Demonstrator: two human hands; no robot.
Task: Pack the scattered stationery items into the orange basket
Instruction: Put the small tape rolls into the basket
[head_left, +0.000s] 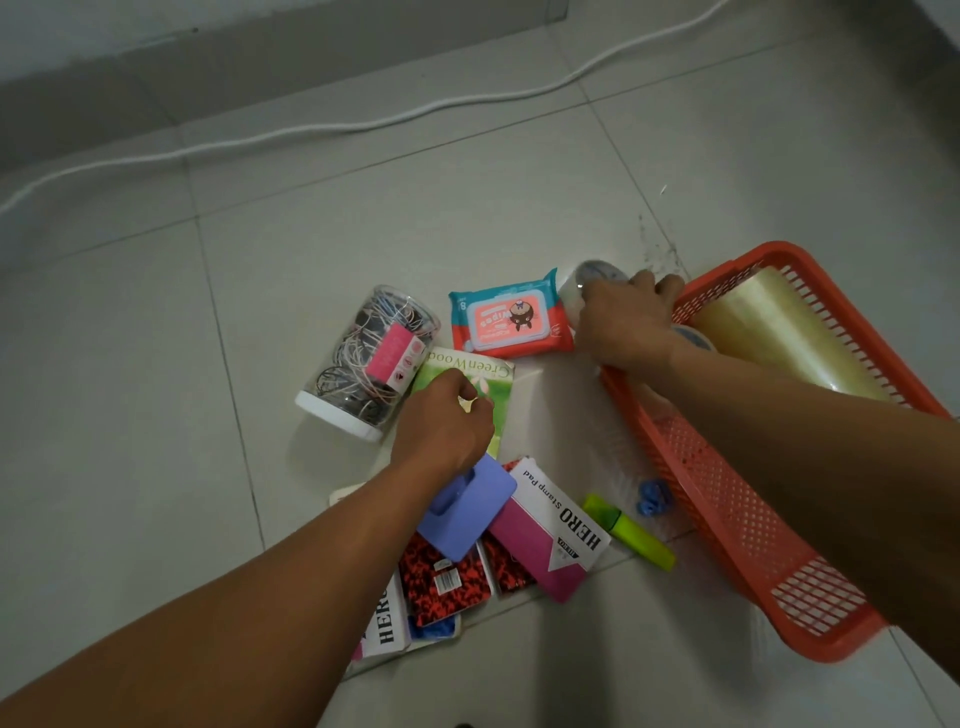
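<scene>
The orange basket (727, 499) lies on the tiled floor at the right, with a yellowish clear roll (789, 332) inside it. My right hand (623, 322) grips a clear tape roll (587, 283) just left of the basket's far end. My left hand (444, 421) rests curled on the green GreenWood packet (483, 374); whether it grips the packet is hidden. Nearby lie a wipes pack (509, 319), a clear jar of rubber bands (363, 358), a purple holder (467, 509), a HERO stamp pad box (556, 530), a green highlighter (628, 530) and a red-black notebook (447, 577).
A white cable (363, 124) snakes across the floor near the grey wall at the back. A small blue clip (652, 496) lies beside the basket wall. A second HERO box (384, 618) sits under my left forearm.
</scene>
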